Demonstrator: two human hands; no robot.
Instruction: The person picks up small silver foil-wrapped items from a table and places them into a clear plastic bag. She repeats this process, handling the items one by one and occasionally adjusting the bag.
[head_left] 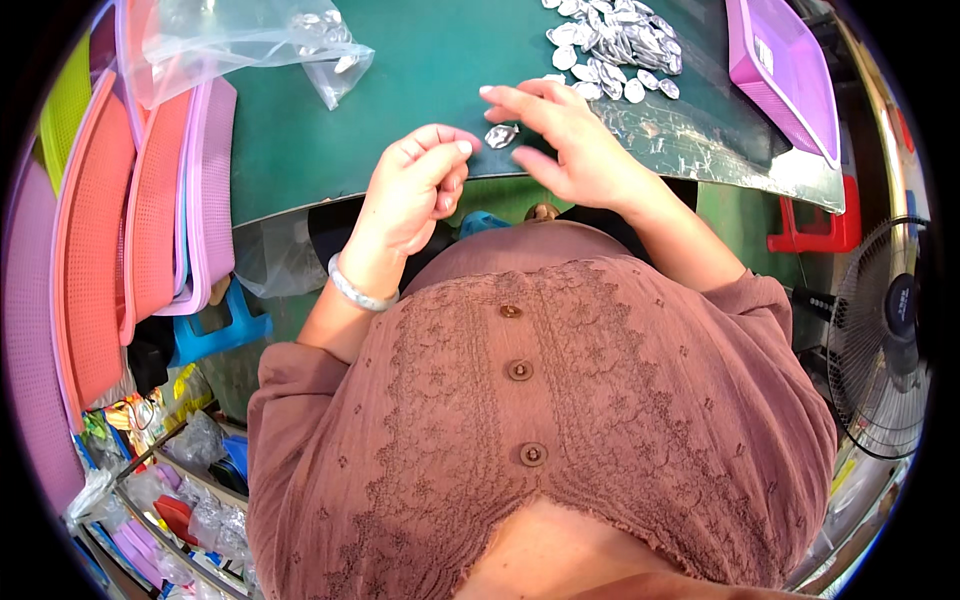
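Near the front edge of the green table point(400, 95), a small shiny silver oval piece point(500, 136) is between my two hands. My right hand point(565, 140) is just right of it, palm down, with thumb and fingers spread and apart from the piece. To its left, my left hand point(415, 185) is closed, thumb pressed against the bent index finger; whatever the fingers hold, if anything, is hidden. Beyond my right hand lies a heap of similar silver oval pieces point(625, 45).
A clear plastic bag point(240, 45) with some silver pieces lies at the back left. A purple basket point(785, 75) stands at the right edge. Stacked coral point(95, 240) and purple baskets line the left side. A fan point(880, 340) and red stool point(830, 225) stand at right.
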